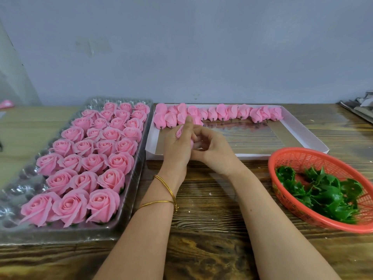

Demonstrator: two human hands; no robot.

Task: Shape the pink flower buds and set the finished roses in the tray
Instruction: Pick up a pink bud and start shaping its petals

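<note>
Our arms (151,229) are reaching out, left grip (177,145) and right grip (214,151) pinching a bud (179,131); we are shaping it, needing soft pulls next.

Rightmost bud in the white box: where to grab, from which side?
Probably pinch the rightmost bud low, near its base, coming from the near right. It lies on its side, base toward the person; its left flank touches the next bud, while the white box floor in front of it is bare.
</note>
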